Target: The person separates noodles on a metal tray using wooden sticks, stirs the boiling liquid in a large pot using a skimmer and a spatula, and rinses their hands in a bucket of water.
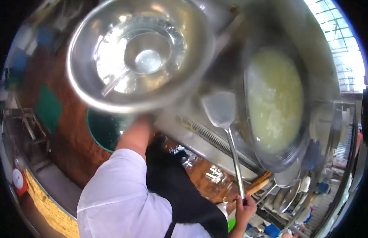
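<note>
A large shiny metal bowl (pixel 184 75) is held up close to the camera, tilted so its inside shows. In it sits a small round metal cup or ladle (pixel 147 49) with a short handle (pixel 114 81). My left forearm (pixel 134 137) runs up beneath the bowl, which hides the hand and its fingers. Lower right, my right hand (pixel 245 208) is closed around the end of a long-handled wok spatula (pixel 220 109). The spatula's broad blade points away from me, beside a big wok (pixel 251 131) of pale yellow-green liquid (pixel 275 99).
A metal stove ledge with a slotted grate (pixel 211 137) borders the wok. A green tub (pixel 102 129) stands on the wet brown floor (pixel 79 154). Several pans and lids (pixel 289 196) lie at lower right. A red scale (pixel 19 180) is far left, a barred window (pixel 340 43) upper right.
</note>
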Demonstrator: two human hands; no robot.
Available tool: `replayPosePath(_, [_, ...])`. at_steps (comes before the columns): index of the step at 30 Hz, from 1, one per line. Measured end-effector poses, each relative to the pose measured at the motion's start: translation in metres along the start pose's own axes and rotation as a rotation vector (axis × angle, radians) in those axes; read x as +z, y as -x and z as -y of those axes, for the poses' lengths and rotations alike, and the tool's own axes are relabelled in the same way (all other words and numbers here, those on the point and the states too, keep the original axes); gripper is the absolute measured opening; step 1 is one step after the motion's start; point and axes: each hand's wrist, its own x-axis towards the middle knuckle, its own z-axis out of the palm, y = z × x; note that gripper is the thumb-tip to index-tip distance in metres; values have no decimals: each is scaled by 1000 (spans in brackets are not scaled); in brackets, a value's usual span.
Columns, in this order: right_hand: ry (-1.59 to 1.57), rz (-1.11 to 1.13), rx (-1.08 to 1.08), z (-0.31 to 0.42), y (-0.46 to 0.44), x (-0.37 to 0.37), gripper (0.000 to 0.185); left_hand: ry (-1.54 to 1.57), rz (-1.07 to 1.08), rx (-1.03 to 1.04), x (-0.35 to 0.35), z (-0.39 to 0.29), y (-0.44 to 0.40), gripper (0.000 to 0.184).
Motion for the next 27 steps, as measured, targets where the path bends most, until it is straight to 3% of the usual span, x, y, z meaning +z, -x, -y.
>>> replayPosePath(11, [481, -36, -435, -17, -70, -74, 30, -216, 35, 122, -41, 31, 65, 63])
replayPosePath(15, [529, 34, -443, 1, -91, -86, 31, 18, -90, 98, -1, 62, 123, 65])
replayPosePath(16, [501, 51, -447, 0, -95, -83, 33, 150, -140, 76, 31, 88, 129, 65])
replayPosePath(18, [480, 15, -522, -4, -101, -70, 33, 231, 21, -144, 95, 134, 128, 63])
replayPosePath(20, [453, 11, -590, 2, -102, -54, 34, 34, 161, -71, 50, 99, 191, 60])
replayPosePath(24, [343, 85, -548, 10, -98, -16, 33, 204, 181, -96, 100, 137, 186, 57])
replayPosePath(27, [292, 140, -485, 14, -89, 10, 32, 206, 184, -59, 79, 125, 185, 53])
